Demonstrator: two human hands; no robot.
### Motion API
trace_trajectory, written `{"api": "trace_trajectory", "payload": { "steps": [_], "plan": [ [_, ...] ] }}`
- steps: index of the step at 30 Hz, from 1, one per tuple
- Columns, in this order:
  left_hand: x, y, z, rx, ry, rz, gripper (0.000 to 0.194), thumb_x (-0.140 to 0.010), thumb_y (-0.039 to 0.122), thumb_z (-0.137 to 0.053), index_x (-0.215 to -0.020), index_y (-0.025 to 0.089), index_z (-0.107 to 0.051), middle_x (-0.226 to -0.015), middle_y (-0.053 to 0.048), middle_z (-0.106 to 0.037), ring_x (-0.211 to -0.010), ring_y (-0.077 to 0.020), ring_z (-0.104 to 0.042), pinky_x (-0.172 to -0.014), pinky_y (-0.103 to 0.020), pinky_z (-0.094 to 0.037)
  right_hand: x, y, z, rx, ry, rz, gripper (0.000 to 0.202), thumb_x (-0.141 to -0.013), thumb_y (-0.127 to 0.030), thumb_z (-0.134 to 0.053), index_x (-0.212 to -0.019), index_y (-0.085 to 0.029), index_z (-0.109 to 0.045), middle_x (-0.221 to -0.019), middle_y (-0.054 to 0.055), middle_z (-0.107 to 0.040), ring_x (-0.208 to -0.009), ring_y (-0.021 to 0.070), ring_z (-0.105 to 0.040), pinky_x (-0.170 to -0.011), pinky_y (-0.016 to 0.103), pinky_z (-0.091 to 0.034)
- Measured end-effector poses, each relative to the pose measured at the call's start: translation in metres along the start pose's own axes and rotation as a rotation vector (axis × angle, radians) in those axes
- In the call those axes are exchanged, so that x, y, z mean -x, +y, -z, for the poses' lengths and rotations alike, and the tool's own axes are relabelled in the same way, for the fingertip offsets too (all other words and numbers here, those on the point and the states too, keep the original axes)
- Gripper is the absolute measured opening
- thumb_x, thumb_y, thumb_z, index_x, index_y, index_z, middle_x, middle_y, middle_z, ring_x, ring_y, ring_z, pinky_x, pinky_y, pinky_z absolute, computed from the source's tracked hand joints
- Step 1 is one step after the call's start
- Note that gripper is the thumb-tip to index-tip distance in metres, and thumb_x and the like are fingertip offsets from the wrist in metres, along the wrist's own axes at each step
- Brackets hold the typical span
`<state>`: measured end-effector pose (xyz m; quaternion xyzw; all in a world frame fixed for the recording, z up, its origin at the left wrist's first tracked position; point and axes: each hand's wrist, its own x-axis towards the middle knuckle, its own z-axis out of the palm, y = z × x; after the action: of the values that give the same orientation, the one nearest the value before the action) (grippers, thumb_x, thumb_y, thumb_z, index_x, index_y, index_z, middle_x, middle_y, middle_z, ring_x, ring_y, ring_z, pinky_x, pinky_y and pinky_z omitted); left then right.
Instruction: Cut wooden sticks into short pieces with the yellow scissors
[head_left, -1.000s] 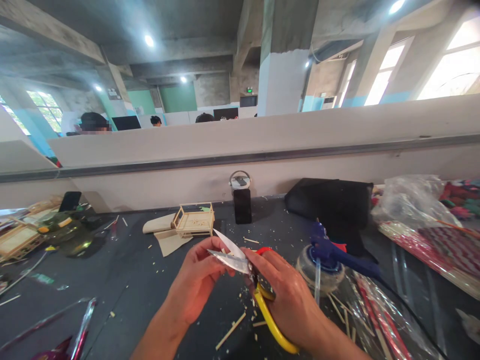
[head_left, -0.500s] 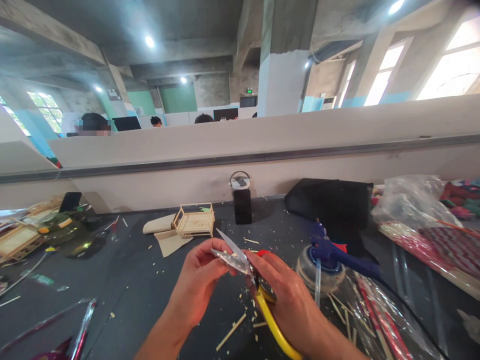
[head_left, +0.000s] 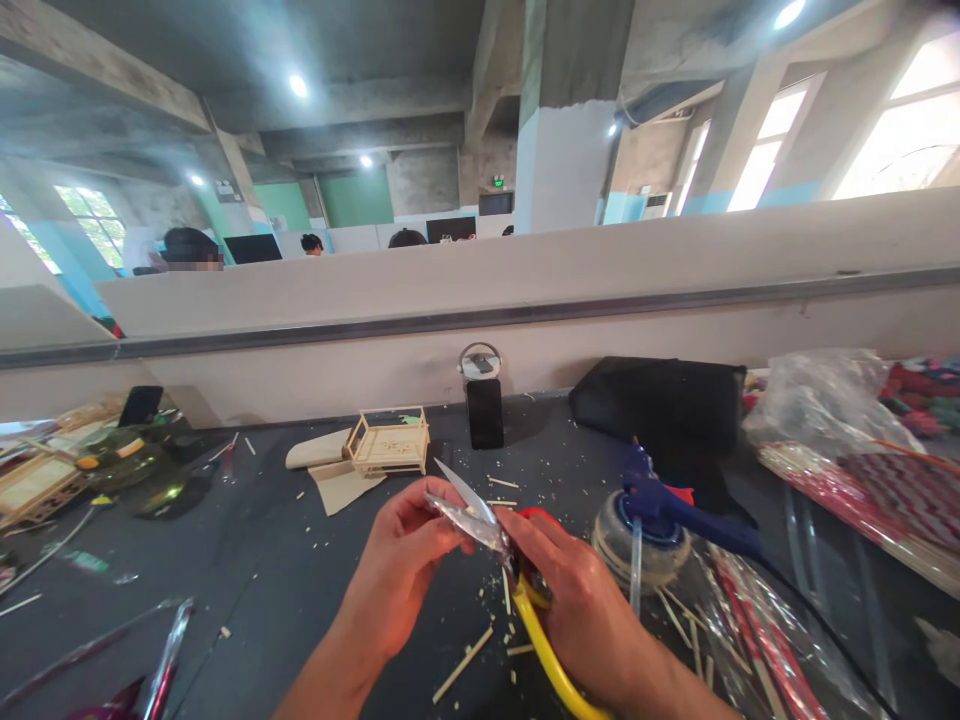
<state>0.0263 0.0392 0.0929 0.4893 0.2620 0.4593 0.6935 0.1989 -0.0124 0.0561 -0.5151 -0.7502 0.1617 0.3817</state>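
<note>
My right hand [head_left: 577,580] is wrapped round a pair of scissors [head_left: 551,650] with yellow and red on the handles. Their blades are spread and point up and left. Close by the lower blade, my left hand [head_left: 409,555] is closed in a pinch. Whatever its fingertips hold is hidden behind the fingers and blade. Below the hands, thin wooden sticks [head_left: 463,664] and small cut bits lie on the dark table. Just beyond my left hand stands a small wooden frame model [head_left: 390,445], with little wood pieces on its base.
A blue glue gun [head_left: 686,512] rests on a round jar [head_left: 641,560] at the right. A phone [head_left: 485,413] leans upright by the partition. Plastic packaging [head_left: 825,410] and a black cloth-like item [head_left: 660,400] lie back right. A dark green container [head_left: 139,470] stands left.
Both hands stay almost in place. More of the scissors' red handle shows above my right hand, and the yellow handle has shifted slightly right.
</note>
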Motion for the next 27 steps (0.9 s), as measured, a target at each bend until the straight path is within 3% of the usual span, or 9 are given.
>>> {"api": "trace_trajectory", "payload": {
  "steps": [18,27],
  "plan": [
    [0.000,0.002,-0.005,-0.033,0.046,-0.037,0.009,-0.070,0.020,-0.074,-0.072,0.018,-0.066,-0.065,0.000,-0.064,-0.063,-0.0121,-0.055,-0.062,-0.022,-0.041,0.000,0.006,-0.004,0.104,0.048,0.048,0.064,-0.073,-0.006,-0.056,-0.135,-0.018,-0.049,-0.102,0.012,-0.065,-0.085,0.0250,-0.066,-0.073,0.039,-0.055],
    [0.001,0.002,-0.004,-0.105,0.094,-0.047,0.008,-0.070,0.016,-0.072,-0.073,0.016,-0.065,-0.066,-0.001,-0.065,-0.065,-0.0123,-0.056,-0.064,-0.022,-0.042,-0.004,-0.010,0.008,0.048,-0.066,-0.030,0.064,-0.073,0.002,-0.053,-0.134,-0.018,-0.049,-0.108,0.012,-0.059,-0.099,0.0271,-0.059,-0.085,0.043,-0.052]
  ]
}}
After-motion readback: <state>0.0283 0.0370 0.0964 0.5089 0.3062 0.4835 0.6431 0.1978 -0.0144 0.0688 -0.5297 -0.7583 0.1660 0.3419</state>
